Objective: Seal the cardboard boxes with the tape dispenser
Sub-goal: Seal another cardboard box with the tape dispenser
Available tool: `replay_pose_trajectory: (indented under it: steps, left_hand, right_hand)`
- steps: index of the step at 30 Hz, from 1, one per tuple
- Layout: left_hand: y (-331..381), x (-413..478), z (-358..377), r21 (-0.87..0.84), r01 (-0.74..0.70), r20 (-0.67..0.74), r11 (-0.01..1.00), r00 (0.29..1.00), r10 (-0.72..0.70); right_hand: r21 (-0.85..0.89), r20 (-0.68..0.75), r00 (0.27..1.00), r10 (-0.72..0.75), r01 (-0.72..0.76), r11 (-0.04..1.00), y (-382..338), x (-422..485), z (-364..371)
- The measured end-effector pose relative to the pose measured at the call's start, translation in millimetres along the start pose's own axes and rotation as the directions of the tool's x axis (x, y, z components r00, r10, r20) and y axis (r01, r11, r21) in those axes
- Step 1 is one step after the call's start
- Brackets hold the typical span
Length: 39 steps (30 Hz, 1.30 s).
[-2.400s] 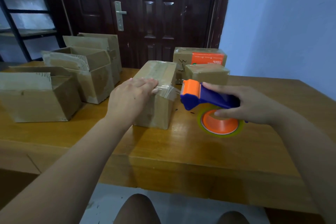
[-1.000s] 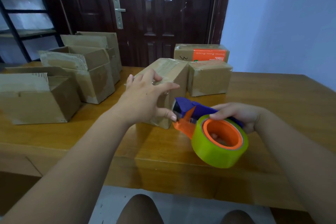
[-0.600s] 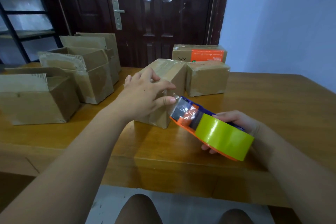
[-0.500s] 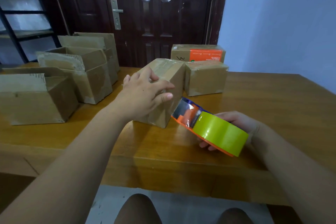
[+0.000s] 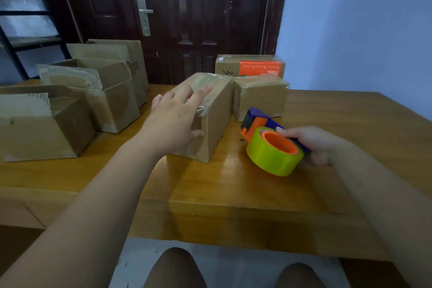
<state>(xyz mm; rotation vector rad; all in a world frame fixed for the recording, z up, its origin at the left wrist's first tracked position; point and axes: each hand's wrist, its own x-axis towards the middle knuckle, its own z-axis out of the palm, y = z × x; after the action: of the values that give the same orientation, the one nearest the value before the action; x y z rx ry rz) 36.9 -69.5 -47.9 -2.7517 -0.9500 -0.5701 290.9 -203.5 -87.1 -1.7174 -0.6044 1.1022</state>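
A closed cardboard box with clear tape along its top stands in the middle of the wooden table. My left hand lies flat on its near top edge, fingers straight, pressing the tape end down over the corner. To the right, my right hand grips the blue handle of the tape dispenser, which rests on the table beside the box. Its yellow-green roll with an orange core faces me, and the orange cutter end points at the box.
Three open cardboard boxes stand in a row on the left of the table. Two taped boxes sit behind the dispenser, the far one with an orange label. A dark door and a blue wall lie beyond.
The dispenser has come off the box's front face and now rests on the table, tape cut. My left hand has flattened along the box's top edge.
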Motion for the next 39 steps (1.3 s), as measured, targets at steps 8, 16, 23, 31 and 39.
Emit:
replay_pose_trajectory:
  steps: [8,16,23,31,39]
  left_hand:
    - [1,-3,1,-0.069,-0.002,-0.098,0.998,0.995,-0.005]
    - [7,-4,-2,-0.113,0.052,-0.151,0.992,0.986,-0.069]
    - [17,-6,1,-0.127,0.17,-0.189,0.977,0.963,-0.192]
    - [19,-5,2,-0.188,0.195,-0.221,0.963,0.947,-0.235]
    - [17,-5,2,-0.219,0.197,-0.265,0.956,0.931,-0.252]
  right_hand:
    - [-0.226,-0.197,0.977,-0.08,0.034,0.974,-9,9,6]
    - [-0.606,-0.238,0.924,-0.298,0.099,0.79,-15,4,9]
    - [-0.554,-0.142,0.63,-0.764,0.589,0.589,-26,-26,74]
    - [-0.291,-0.091,0.684,-0.723,0.676,0.677,-11,-37,142]
    - [-0.601,-0.068,0.545,-0.836,0.646,0.47,14,-32,146]
